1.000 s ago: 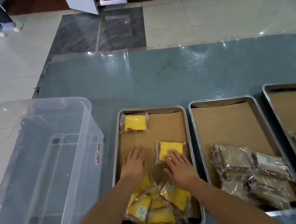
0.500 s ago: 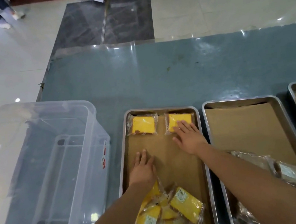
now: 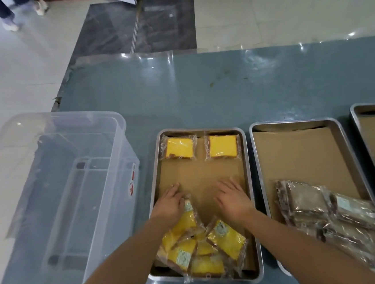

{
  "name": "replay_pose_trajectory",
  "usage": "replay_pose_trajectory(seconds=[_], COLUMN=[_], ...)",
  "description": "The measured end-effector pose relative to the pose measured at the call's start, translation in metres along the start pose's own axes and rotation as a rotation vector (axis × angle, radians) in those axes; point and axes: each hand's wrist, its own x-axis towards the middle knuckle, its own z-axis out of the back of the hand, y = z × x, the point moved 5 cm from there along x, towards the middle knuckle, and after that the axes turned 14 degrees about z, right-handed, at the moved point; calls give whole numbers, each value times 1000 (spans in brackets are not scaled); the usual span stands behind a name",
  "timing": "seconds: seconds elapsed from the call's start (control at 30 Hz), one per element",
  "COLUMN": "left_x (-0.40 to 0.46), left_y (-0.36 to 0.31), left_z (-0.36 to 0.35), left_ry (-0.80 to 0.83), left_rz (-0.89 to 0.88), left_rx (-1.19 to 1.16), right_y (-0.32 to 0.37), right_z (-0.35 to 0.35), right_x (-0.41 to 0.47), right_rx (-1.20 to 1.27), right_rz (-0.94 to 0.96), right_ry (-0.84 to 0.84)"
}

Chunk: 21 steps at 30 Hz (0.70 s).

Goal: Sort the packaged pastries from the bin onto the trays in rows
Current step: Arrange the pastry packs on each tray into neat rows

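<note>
A metal tray lined with brown paper holds two wrapped yellow cakes side by side at its far end, the left cake and the right cake. A loose pile of yellow cake packets fills the tray's near end. My left hand rests flat at the pile's far left edge, touching the top packet. My right hand hovers palm down over the bare paper just beyond the pile, fingers spread, holding nothing.
An empty clear plastic bin stands left of the tray. A second tray to the right holds a heap of brown wrapped pastries. A third tray shows at the right edge. A person's feet are on the floor far left.
My right hand let go of the second yellow cake at the tray's far right corner and drew back toward the pile. My left hand stayed on the pile's edge.
</note>
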Motion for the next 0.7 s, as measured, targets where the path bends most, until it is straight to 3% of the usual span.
replay_pose_trajectory(seconds=[0.17, 0.3, 0.53, 0.7], left_x=[-24, -38, -65, -85], left_y=[10, 9, 4, 7], left_z=[-9, -7, -4, -22], left_ry=[102, 41, -108, -167], left_rz=[-10, 12, 309, 255], left_rx=[89, 89, 110, 191], right_y=[38, 51, 56, 55], right_z=[-18, -28, -61, -60], right_x=[-42, -71, -114, -119], right_rx=[178, 246, 231, 199], right_rz=[22, -24, -74, -101], right_ry=[29, 33, 189, 161])
